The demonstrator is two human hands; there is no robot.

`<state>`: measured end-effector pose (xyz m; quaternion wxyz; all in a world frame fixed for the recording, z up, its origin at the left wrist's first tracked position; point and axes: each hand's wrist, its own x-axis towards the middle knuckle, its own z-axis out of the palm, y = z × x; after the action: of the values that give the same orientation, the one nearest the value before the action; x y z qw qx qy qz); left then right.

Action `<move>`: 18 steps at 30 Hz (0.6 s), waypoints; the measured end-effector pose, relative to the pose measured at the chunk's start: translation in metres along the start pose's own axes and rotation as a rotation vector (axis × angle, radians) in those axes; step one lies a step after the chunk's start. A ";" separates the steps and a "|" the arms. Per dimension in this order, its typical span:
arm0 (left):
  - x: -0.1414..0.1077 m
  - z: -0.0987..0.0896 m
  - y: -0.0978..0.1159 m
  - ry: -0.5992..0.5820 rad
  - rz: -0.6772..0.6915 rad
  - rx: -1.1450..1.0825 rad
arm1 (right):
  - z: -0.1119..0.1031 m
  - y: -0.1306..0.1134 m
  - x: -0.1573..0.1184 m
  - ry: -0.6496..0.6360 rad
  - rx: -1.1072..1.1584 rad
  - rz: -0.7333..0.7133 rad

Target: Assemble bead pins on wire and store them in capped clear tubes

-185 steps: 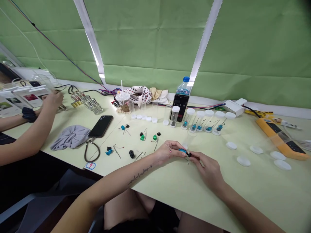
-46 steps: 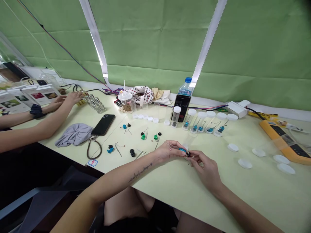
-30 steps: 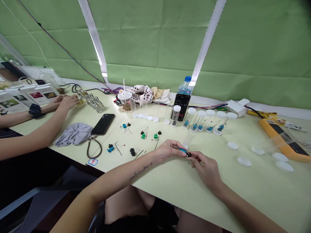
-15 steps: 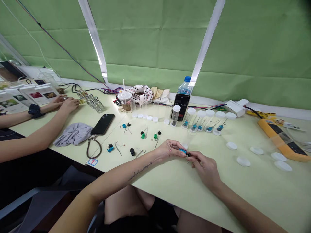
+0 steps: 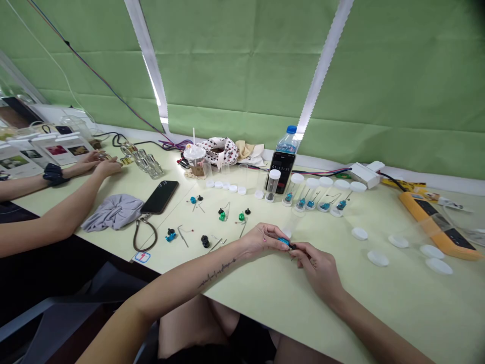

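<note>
ok so the little blue piece (image 5: 283, 242) sits right between both hands, long axis roughly 10 to 4 o'clock; left hand (image 5: 265, 238) has it pinched, just past its 3; right hand (image 5: 320, 267) is closed on the black end (image 5: 291, 246), out at its 10; neither's nearer, both touch; clear tube (image 5: 295, 221) just beyond, about 1 o'clock

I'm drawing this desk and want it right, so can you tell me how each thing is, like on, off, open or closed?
Left hand, closed on a blue piece
Right hand, pinching a black bit
Timer phone, propped up, screen lit
Flat phone, screen dark
Bottle, standing, blue cap on
Cup, standing, lid on, straw in
Clear tubes with blue pieces inside, standing, white lids on
Grey cloth, bunched up
Green pieces, lying loose
</note>
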<state>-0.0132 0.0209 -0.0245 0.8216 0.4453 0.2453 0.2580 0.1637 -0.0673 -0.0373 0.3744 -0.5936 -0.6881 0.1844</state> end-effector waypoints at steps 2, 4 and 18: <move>0.000 0.000 0.000 0.006 -0.001 0.000 | 0.000 -0.001 0.000 -0.004 0.005 -0.004; 0.000 0.001 0.001 0.012 -0.004 -0.007 | -0.001 -0.002 0.001 -0.003 0.004 -0.004; -0.001 0.001 0.000 0.002 0.009 -0.022 | 0.000 0.000 0.003 0.000 0.017 0.005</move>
<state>-0.0135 0.0196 -0.0243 0.8250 0.4371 0.2415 0.2647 0.1637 -0.0647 -0.0360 0.3789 -0.5920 -0.6851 0.1910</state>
